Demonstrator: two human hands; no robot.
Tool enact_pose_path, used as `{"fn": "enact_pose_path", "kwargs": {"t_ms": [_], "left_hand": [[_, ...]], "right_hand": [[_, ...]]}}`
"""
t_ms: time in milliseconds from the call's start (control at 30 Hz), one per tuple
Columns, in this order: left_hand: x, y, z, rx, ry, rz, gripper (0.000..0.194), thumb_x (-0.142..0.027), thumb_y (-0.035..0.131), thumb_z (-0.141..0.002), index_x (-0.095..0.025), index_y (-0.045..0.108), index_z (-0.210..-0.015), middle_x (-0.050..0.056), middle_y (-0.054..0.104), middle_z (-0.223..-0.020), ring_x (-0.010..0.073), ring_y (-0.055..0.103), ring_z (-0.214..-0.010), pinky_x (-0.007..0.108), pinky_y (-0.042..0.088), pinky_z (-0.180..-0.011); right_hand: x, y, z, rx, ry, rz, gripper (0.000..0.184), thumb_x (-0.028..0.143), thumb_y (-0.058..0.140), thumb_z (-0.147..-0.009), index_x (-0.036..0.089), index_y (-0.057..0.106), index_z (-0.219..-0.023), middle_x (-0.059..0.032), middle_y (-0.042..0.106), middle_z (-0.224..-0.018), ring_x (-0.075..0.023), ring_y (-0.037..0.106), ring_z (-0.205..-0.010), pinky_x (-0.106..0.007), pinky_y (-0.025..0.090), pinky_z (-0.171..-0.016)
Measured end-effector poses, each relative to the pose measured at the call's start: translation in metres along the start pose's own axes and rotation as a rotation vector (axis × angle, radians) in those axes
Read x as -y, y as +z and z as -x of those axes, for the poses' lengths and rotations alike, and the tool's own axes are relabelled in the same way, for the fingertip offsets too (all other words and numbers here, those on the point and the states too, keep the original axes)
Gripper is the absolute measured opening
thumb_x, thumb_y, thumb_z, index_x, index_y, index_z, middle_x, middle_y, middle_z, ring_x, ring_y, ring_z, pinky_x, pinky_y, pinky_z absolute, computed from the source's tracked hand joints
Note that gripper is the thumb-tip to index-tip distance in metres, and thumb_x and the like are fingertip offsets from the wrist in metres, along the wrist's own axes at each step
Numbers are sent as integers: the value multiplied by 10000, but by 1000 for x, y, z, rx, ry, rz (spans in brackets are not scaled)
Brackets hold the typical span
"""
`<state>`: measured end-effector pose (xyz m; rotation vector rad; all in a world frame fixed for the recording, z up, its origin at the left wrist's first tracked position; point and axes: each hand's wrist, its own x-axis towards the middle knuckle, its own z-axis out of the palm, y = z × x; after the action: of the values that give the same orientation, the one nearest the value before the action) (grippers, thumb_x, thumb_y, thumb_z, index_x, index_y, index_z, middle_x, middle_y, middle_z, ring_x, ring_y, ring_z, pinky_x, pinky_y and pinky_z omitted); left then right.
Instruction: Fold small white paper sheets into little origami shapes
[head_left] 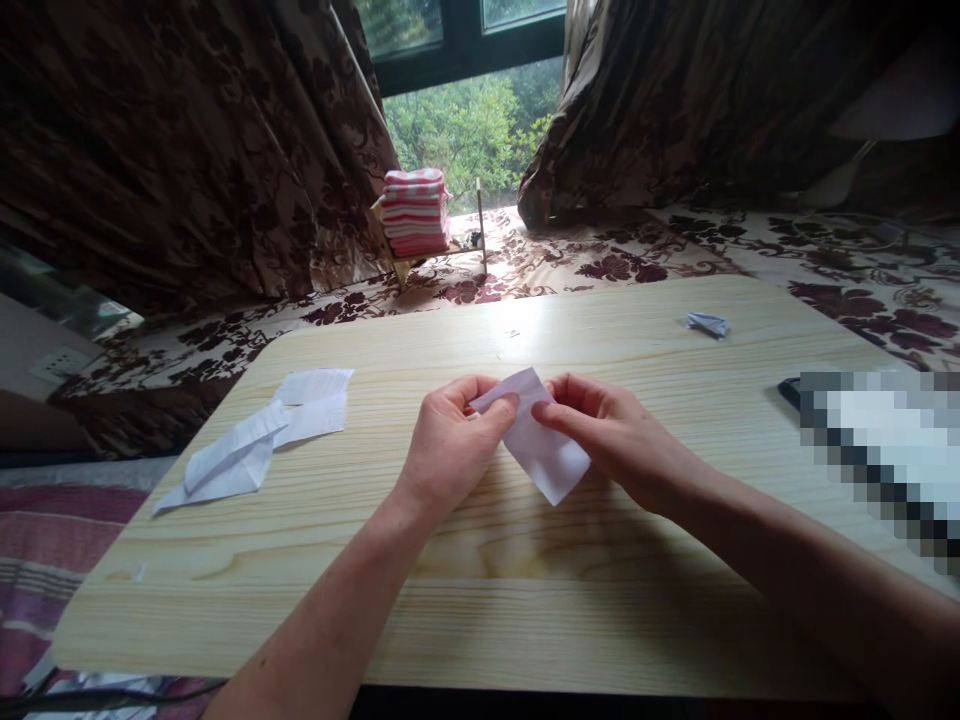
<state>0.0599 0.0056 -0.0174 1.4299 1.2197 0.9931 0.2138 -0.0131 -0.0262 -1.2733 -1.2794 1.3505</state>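
A small white sheet of paper (551,455) is held up over the middle of the table, one corner pointing down toward me. My left hand (457,430) pinches its left edge, thumb on the near face. On the other side, my right hand (611,430) grips the upper right edge between thumb and fingers. The fingers behind the sheet are partly hidden. A small reddish spot shows by my left fingers, too small to make out.
The light wooden table (420,540) carries torn paper pieces (232,455) at left and a small folded paper (707,324) at far right. A dark-edged, blurred-out object (892,440) lies at right. Behind stands a stack of pink-and-white cloths (415,212) near the window.
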Motion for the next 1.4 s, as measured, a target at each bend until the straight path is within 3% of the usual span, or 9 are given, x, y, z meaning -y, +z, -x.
{"fn": "enact_pose_path", "kwargs": {"t_ms": [367,500,633,700,800,833,900,1033,1400], "left_hand": [[-5,19,4,4,-134,333,183,-254,671,-668,-114,647,-783,33,660,-718,141,593,-675,245,456,-616],[-5,10,3,77,-82,8,121,-242,622,-696,-123,636,-709,11,632,-655,120,555,-586,221,405,-523],[-6,1,1,172,-29,-364,152,-224,545,-747,-134,664,-775,16,627,-659,136,548,-574,230,371,-479],[-8,-3,5,75,95,-554,173,-226,567,-752,-146,666,-870,31,641,-739,173,576,-687,268,425,-567],[-9,-9,19,-206,405,-873,223,-198,576,-775,-151,645,-982,73,631,-924,232,545,-927,372,431,-797],[-9,-10,24,-216,486,-931,182,-184,541,-805,-151,654,-944,78,627,-932,232,536,-937,387,419,-822],[-7,-10,35,-53,579,-967,178,-173,490,-845,-170,663,-889,65,630,-898,210,540,-890,370,419,-805],[3,-4,42,171,499,-1115,201,-201,463,-865,-178,643,-951,77,624,-939,227,532,-913,388,401,-809],[12,-1,41,154,532,-1220,269,-236,383,-914,-197,614,-1046,94,597,-976,242,496,-939,394,344,-801]], "right_hand": [[1,-3,2,77,34,-177,199,347,618,-724,171,550,-788,2,592,-714,-113,528,-608,-239,410,-558],[2,-14,-2,6,-137,191,91,261,584,-737,171,600,-734,5,608,-718,-126,540,-675,-245,410,-623],[1,-18,-5,-51,-207,424,147,273,558,-756,160,627,-694,9,598,-651,-119,513,-607,-239,380,-570],[-1,-18,-4,-71,-223,508,165,278,557,-760,156,627,-673,15,578,-611,-111,486,-563,-238,357,-538],[-5,-16,-4,-114,-250,622,166,265,554,-764,157,637,-670,12,571,-608,-109,469,-546,-240,344,-529],[-6,-15,-5,-121,-262,651,166,262,551,-766,157,640,-672,8,573,-619,-110,470,-549,-241,344,-531],[-8,-14,-6,-127,-290,697,168,259,547,-769,157,640,-673,-4,581,-651,-114,478,-564,-245,348,-539],[-11,-12,-8,-132,-331,742,166,250,539,-776,156,626,-671,-17,583,-687,-121,497,-591,-248,361,-556],[-9,-9,-5,-88,-293,795,182,322,606,-737,169,656,-651,-48,594,-816,-136,550,-660,-256,427,-618]]}}
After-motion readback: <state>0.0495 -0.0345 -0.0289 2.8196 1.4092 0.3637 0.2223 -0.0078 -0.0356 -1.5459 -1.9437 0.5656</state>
